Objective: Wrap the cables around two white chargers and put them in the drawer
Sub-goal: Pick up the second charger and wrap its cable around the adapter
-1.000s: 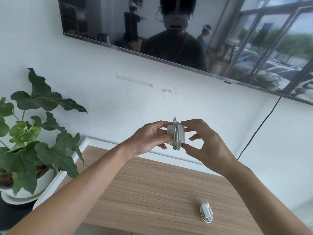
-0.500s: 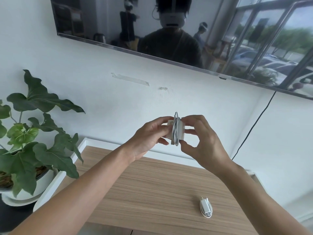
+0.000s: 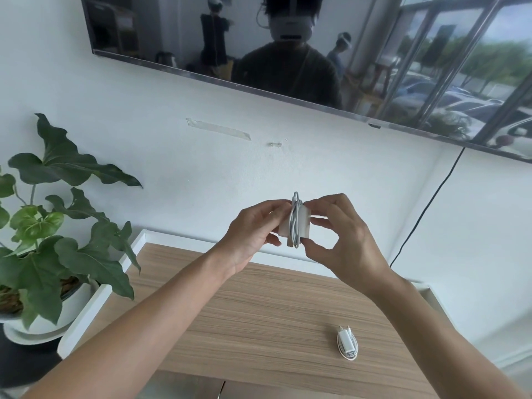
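Note:
A white charger with its cable wound around its middle is held up in front of the wall, above the wooden cabinet top. My left hand pinches its left side and my right hand pinches its right side with thumb and fingers. A second white charger, cable coiled around it, lies flat on the cabinet top at the right front. No drawer is visible.
A potted plant in a white pot stands left of the cabinet. A wall-mounted screen hangs above, with a black cord running down the wall at right. The cabinet has a white rim.
The hands with the wrapped charger stay nearly in place; the fingers have shifted slightly around it. The view has drifted a little.

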